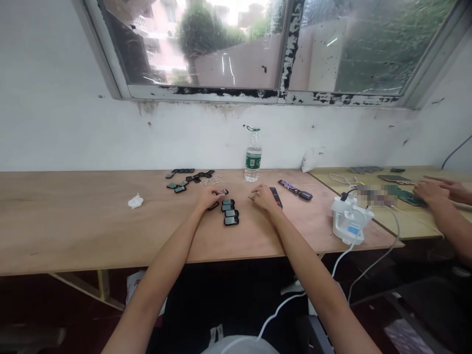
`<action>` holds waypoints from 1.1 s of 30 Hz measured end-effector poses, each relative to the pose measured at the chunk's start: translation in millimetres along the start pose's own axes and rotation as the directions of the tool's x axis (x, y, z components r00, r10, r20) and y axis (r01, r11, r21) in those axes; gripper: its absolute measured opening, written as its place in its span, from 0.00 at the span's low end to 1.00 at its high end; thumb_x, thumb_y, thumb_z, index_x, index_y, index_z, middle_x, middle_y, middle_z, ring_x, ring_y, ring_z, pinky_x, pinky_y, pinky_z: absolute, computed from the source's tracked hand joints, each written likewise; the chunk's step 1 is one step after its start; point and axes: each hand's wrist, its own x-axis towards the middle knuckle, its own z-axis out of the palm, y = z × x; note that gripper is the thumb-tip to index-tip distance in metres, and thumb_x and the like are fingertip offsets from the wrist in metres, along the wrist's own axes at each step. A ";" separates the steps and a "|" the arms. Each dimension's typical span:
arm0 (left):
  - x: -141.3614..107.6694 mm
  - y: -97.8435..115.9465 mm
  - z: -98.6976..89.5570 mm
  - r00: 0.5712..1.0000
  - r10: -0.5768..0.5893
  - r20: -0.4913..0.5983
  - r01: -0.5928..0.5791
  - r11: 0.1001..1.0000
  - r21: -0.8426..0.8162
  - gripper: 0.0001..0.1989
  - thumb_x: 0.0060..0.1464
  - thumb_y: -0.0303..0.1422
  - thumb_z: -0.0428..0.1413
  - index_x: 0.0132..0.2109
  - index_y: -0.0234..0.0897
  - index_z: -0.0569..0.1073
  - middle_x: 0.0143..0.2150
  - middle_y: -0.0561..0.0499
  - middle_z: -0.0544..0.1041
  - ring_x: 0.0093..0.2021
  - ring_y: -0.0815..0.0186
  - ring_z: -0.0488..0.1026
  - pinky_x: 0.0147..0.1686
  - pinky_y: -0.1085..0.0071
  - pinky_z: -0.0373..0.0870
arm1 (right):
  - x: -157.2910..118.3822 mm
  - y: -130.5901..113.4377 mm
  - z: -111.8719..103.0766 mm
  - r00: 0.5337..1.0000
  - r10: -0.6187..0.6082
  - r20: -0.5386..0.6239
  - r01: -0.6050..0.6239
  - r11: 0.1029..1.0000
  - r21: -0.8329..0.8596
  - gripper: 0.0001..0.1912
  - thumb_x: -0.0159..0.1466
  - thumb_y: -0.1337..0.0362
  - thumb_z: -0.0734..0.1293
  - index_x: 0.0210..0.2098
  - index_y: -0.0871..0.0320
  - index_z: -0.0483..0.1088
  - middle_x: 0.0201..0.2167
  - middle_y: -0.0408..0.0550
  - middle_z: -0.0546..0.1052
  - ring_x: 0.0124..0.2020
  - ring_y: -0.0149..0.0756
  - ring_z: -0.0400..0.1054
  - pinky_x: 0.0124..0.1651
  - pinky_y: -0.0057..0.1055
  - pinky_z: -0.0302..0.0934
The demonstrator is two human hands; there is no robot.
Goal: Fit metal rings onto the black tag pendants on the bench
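Note:
My left hand [208,198] is closed, its fingertips on a small black device with a grey screen [224,191]. Another black piece [213,206] lies on the table just under that hand. Between my hands, several small black screen devices [231,221] lie face up in a column. My right hand [264,197] is bent to a pinch over the table, with a tiny brass-coloured thing [251,197] at its fingertips, too small to name. Beside it, partly covered by the hand, lies a dark phone-like slab [276,196].
Behind my left hand are more black devices [180,189] and small white bits [209,181]. A water bottle [252,157] stands near the wall. To the right are a snack bar [288,186], a black fob-like object [305,195], a white corded device [350,221] and another person's hands [431,191].

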 end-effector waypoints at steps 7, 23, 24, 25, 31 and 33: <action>6.0 -9.3 9.6 0.998 -0.036 0.055 0.034 0.998 0.045 0.10 0.57 0.39 0.68 0.36 0.37 0.88 0.34 0.46 0.87 0.35 0.58 0.79 0.37 0.66 0.70 | -4.9 -15.2 5.5 0.993 -0.027 0.111 0.045 0.986 -0.160 0.10 0.65 0.71 0.71 0.41 0.58 0.86 0.54 0.60 0.82 0.59 0.55 0.71 0.61 0.41 0.66; 6.4 -13.8 13.3 0.989 0.146 0.037 -0.145 0.989 -0.033 0.10 0.56 0.41 0.70 0.35 0.40 0.89 0.46 0.43 0.86 0.49 0.52 0.81 0.54 0.59 0.76 | -11.9 -30.4 2.5 0.998 -0.015 0.063 0.023 0.991 -0.133 0.14 0.68 0.72 0.67 0.46 0.60 0.86 0.53 0.57 0.84 0.54 0.47 0.76 0.60 0.35 0.66; 5.7 -11.5 12.7 0.981 0.183 0.064 -0.182 0.983 -0.020 0.10 0.56 0.41 0.70 0.35 0.40 0.89 0.46 0.43 0.86 0.49 0.52 0.81 0.55 0.58 0.76 | -11.7 -30.1 2.7 0.997 -0.021 0.073 0.032 0.988 -0.149 0.13 0.68 0.71 0.68 0.45 0.59 0.86 0.51 0.57 0.85 0.54 0.48 0.76 0.59 0.35 0.66; 4.7 -9.2 12.1 0.973 0.209 0.098 -0.210 0.978 0.001 0.09 0.56 0.41 0.70 0.35 0.41 0.89 0.45 0.43 0.86 0.50 0.51 0.81 0.56 0.56 0.75 | -11.5 -30.0 3.1 0.995 -0.034 0.092 0.048 0.985 -0.163 0.12 0.68 0.69 0.69 0.44 0.59 0.87 0.50 0.57 0.85 0.54 0.48 0.76 0.59 0.35 0.66; -1.2 0.3 10.4 0.957 0.192 0.217 -0.226 0.963 0.144 0.07 0.58 0.37 0.69 0.33 0.43 0.89 0.44 0.45 0.88 0.53 0.47 0.80 0.56 0.55 0.70 | -12.4 -30.2 8.4 0.981 -0.093 0.171 0.127 0.972 -0.198 0.14 0.66 0.71 0.69 0.46 0.58 0.86 0.48 0.57 0.87 0.52 0.49 0.77 0.57 0.37 0.66; -2.3 1.6 10.8 0.957 0.183 0.224 -0.221 0.962 0.160 0.07 0.59 0.37 0.68 0.33 0.43 0.89 0.44 0.45 0.88 0.52 0.49 0.81 0.54 0.58 0.71 | -13.1 -30.2 10.7 0.976 -0.109 0.190 0.142 0.975 -0.170 0.20 0.64 0.75 0.68 0.51 0.58 0.85 0.49 0.56 0.87 0.53 0.49 0.77 0.59 0.38 0.66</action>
